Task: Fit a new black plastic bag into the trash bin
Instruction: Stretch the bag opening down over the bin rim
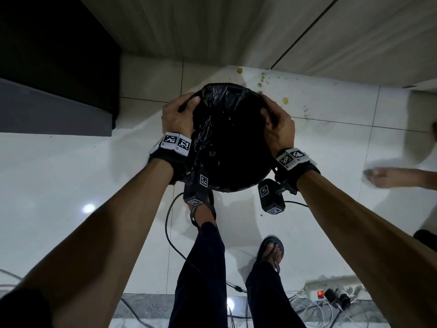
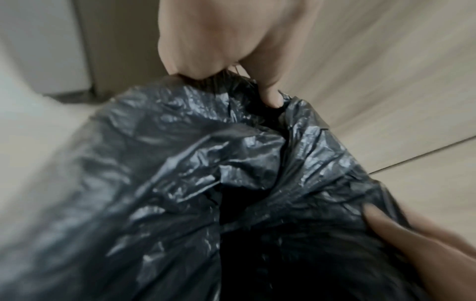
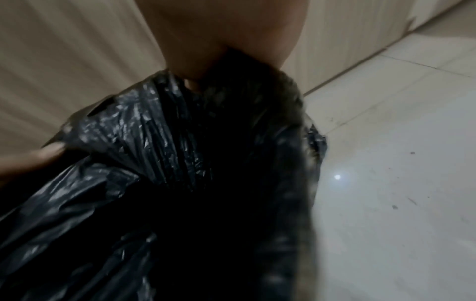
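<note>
Both hands, left (image 1: 177, 114) and right (image 1: 279, 125), pinched the bag's (image 1: 227, 138) edge on opposite sides, seemingly to hold its mouth wide over the bin, which sat hidden beneath the plastic on the floor (image 1: 71, 185).

We stand in an indoor room, maybe a home: glossy white floor tiles (image 1: 71, 185), pale wood-look cabinet panels (image 1: 212, 24), a power strip (image 1: 331, 288) with cables, and sandals (image 1: 272, 250) on our feet.
</note>
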